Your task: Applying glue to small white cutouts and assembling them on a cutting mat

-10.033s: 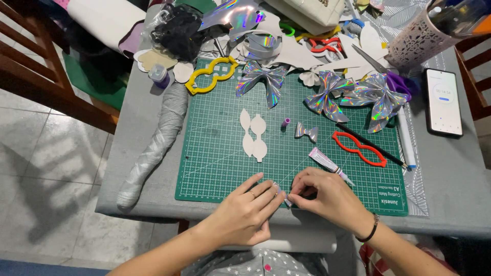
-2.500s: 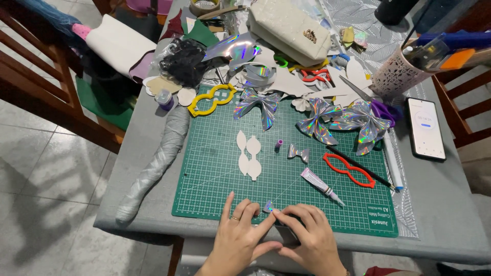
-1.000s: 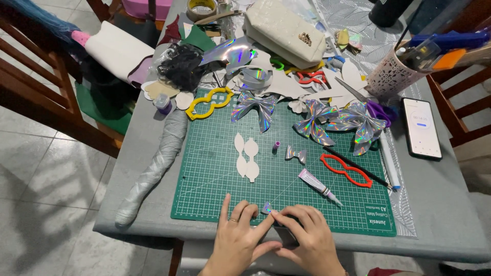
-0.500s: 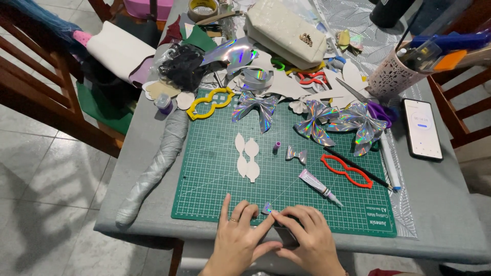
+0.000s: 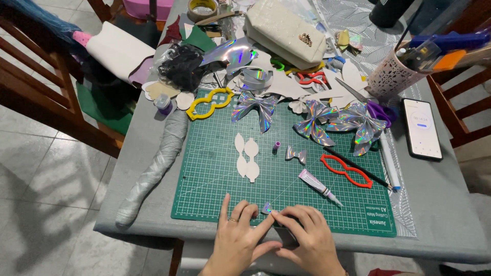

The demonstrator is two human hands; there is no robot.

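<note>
While both hands press together at the near edge of a green cutting mat [image 5: 215, 168], the left hand [image 5: 239, 240] and right hand [image 5: 307, 240] pinch a small holographic piece [image 5: 266, 208] between their fingertips, fingers curled close around it; the left hand's first finger lies stretched out flat on the mat. That shiny piece sits right at the mat's front edge, on a grey surface [image 5: 440, 214]. Farther up the mat lie a cream bow-shaped cutout [image 5: 246, 157], a tiny purple cap [image 5: 276, 145], a small silver bow [image 5: 295, 154], a glue tube [image 5: 318, 185] and a red mask-shaped outline [image 5: 347, 171]. Larger holographic bows [image 5: 353, 125] rest along the mat's far edge, with a yellow mask-shaped outline [image 5: 209, 102] to their left. At the far right stands a perforated pink cup [image 5: 388, 79], holding pens and tools upright, their tips poking above its rim. Behind the bows lies a closed cream pouch [image 5: 284, 30]; what is in it cannot be seen. A phone [image 5: 421, 128] lies flat to the right, well apart from the hands, and a grey wrapped horn shape [image 5: 153, 168] lies off the mat's left edge.
</note>
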